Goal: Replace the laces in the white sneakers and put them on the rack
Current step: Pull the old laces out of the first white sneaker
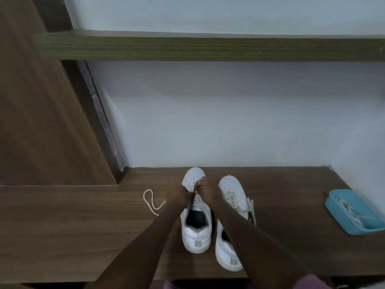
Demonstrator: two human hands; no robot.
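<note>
While my left hand [179, 195] and right hand [206, 189] both pinch a pale lace [197, 202] over the eyelets of the left white leather sneaker [195, 232], which stands on the brown wooden bench [83, 226] beside its laced twin [231, 192], I judge lacing is in hand; next, the tip needs feeding precisely through the following eyelet.

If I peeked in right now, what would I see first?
Two white sneakers stand side by side in the middle of the wooden shelf, toes toward the wall. The left hand and right hand meet over the left sneaker, pinching its lace. A loose lace curls on the wood to its left, and a blue tray of laces sits far right.
</note>
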